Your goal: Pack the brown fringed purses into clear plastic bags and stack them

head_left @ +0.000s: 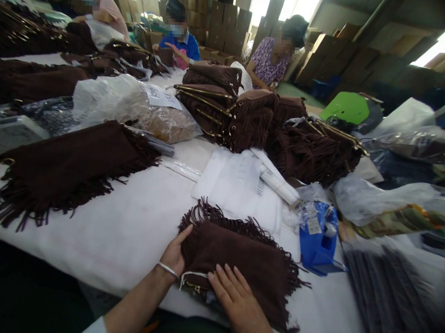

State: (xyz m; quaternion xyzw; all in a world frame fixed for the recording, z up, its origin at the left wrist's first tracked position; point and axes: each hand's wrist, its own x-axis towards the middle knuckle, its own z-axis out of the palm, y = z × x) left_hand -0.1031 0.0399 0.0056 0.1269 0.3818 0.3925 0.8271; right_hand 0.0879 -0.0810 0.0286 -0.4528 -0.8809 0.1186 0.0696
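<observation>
A dark brown fringed bag (pixel 236 252) lies on the white-covered table right in front of me. My left hand (pixel 174 254), with a bracelet at its wrist, grips the bag's left edge; the thumb shows on top and the other fingers are mostly hidden. Flat on the bag's near part rests my right hand (pixel 237 295), its fingers stretched out. Between the hands, a white cord (pixel 194 274) and some gold-coloured metal show at the near edge. A second brown fringed bag (pixel 72 160) lies spread out to the left.
Beyond my bag are white sheets (pixel 236 182) and a blue tape dispenser (pixel 318 235). Brown bags with gold frames (pixel 226 106) are piled behind, near a clear plastic bag (pixel 109 99). Dark folded material (pixel 391 292) lies at right. Several people work across the table.
</observation>
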